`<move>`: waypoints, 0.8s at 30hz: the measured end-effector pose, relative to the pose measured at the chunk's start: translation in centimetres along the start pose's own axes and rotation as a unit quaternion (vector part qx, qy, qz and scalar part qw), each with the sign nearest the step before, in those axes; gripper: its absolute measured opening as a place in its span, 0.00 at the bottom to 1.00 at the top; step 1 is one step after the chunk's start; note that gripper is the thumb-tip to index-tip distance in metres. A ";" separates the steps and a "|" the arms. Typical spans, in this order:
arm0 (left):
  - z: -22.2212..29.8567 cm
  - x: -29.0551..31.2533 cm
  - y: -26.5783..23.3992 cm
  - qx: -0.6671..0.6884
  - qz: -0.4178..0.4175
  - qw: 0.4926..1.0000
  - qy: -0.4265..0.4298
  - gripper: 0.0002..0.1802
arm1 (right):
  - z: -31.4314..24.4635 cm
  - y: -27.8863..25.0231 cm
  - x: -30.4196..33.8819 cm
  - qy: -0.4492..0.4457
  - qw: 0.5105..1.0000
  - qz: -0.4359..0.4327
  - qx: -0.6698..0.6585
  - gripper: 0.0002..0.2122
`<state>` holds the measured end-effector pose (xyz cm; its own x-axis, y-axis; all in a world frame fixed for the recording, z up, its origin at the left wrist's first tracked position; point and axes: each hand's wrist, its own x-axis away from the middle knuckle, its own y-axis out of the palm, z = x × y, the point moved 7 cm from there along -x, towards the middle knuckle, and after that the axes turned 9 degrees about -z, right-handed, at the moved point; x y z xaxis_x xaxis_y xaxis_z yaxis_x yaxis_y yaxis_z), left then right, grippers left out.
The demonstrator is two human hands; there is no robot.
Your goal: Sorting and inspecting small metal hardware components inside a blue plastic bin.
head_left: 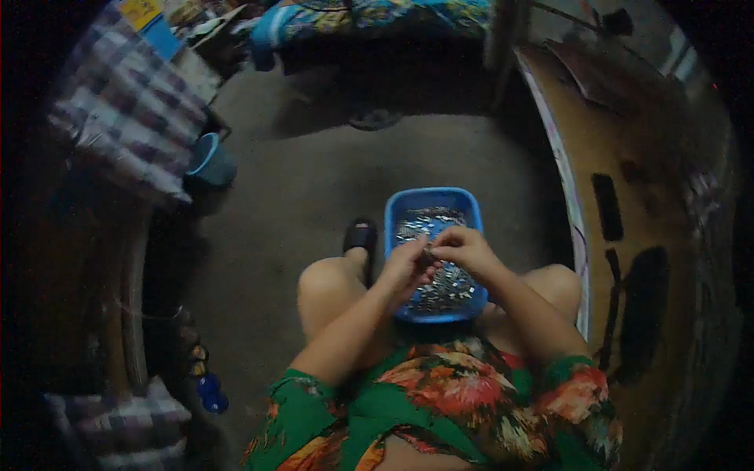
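A blue plastic basin (434, 318) sits between my knees, holding a heap of small shiny metal pieces (444, 294). Over the middle of it my two hands meet, fingertips together. My left hand (407, 268) is closed, its fingers curled in a pinch. From the right, my right hand (465, 250) is closed too, thumb and fingers pinching at the same spot. Something small and dark shows between the fingertips, too small and blurred to name. The metal pieces directly under the hands are hidden.
A blue-grey bucket (212, 163) stands at the left beside a checked cloth (129, 110). Along the right runs a wooden board (628, 188) with dark items on it. A bed with a patterned cover (377, 20) is at the back. My foot wears a black slipper (360, 235).
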<state>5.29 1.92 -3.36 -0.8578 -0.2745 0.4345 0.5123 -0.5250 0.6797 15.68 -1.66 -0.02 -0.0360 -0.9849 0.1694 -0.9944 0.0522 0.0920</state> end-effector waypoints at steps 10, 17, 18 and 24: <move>-0.1 0.4 1.3 0.012 -0.061 0.998 0.021 0.17 | 0.2 -0.4 1.2 0.066 0.997 0.028 -0.040 0.12; -0.3 -0.1 1.1 0.004 -0.047 0.999 0.002 0.18 | -0.6 0.4 1.2 0.022 0.997 -0.046 -0.058 0.13; -0.1 0.0 0.9 -0.001 -0.038 0.999 0.000 0.18 | -0.8 0.2 1.0 0.030 0.999 -0.045 -0.008 0.12; 0.8 0.2 1.3 0.021 -0.058 0.998 0.005 0.18 | -0.9 0.1 0.8 0.077 0.994 -0.053 -0.052 0.13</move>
<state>5.79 1.83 -1.95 -0.9117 -0.2220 0.3458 0.4107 -0.5189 0.7497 15.67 -2.34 0.99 0.0914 -0.9495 0.3001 -0.9759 -0.0254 0.2169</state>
